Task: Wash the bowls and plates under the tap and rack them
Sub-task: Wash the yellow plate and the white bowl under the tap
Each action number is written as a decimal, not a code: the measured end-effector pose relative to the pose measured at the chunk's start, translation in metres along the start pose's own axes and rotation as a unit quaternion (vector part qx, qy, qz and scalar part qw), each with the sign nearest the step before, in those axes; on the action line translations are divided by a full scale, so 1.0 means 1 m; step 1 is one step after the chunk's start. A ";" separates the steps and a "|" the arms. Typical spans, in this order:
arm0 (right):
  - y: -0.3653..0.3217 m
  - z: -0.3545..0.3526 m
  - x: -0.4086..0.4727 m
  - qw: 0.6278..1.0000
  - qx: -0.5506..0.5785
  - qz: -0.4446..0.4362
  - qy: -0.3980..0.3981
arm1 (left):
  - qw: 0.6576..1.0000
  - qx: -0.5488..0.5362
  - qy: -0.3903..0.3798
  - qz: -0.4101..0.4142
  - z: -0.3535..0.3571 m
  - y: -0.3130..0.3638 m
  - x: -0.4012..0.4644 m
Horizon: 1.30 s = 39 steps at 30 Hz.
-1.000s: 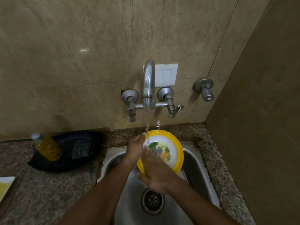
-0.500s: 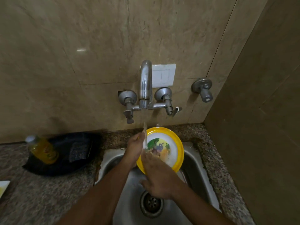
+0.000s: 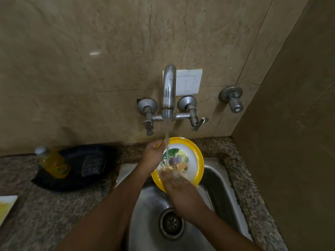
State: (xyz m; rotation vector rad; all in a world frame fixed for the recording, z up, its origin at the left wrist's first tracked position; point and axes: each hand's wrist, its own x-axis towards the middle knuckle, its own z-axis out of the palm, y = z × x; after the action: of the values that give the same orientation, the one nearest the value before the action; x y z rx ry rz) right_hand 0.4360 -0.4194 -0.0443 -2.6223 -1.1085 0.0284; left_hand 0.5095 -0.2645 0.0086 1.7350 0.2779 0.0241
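A round plate with a broad yellow rim, a white centre and a coloured fruit picture (image 3: 188, 158) is held tilted over the stainless steel sink (image 3: 219, 180), its face turned up toward the camera and its upper edge reaching back above the speckled granite ledge. A stream of water (image 3: 166, 138) falls from the curved chrome wall tap (image 3: 169, 91) and strikes the lower left of the plate's face, spreading where it lands. The left hand (image 3: 153, 154) grips the plate at its upper left edge, fingers curled round the rim with the fingertips hooked over the top, the forearm running up from the lower left. The right hand (image 3: 183, 192) lies at the plate's lower edge, palm down, its fingers stretched fairly straight onto the wet face under the stream; blur and water hide the fingertips, so I cannot tell whether they curl at all. Its forearm comes in from the lower right, above the round drain (image 3: 171, 223) in the sink floor. On the grey granite counter (image 3: 32, 214) left of the sink lies a dark cloth or bag (image 3: 87, 167), with a yellow plastic bottle with a pale cap (image 3: 53, 163) against it. A white wall switch plate (image 3: 189, 82) sits behind the tap, and a separate chrome valve (image 3: 233, 98) is mounted further right.
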 end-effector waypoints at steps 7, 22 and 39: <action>-0.031 0.015 0.002 0.976 0.144 0.129 0.097 | 0.999 -0.031 -0.009 -0.002 -0.002 -0.004 -0.039; -0.026 0.006 0.005 0.978 0.203 0.009 0.054 | 0.990 -0.121 0.048 -0.045 -0.020 -0.006 -0.036; 0.007 -0.004 -0.016 0.996 0.083 -0.011 -0.023 | 0.984 -0.147 0.070 -0.078 -0.017 -0.017 -0.028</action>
State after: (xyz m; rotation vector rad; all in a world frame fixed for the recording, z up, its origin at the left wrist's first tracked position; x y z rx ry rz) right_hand 0.4301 -0.4364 -0.0439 -2.4732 -1.0987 0.1693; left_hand 0.4769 -0.2513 -0.0015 1.4160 0.4888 0.0703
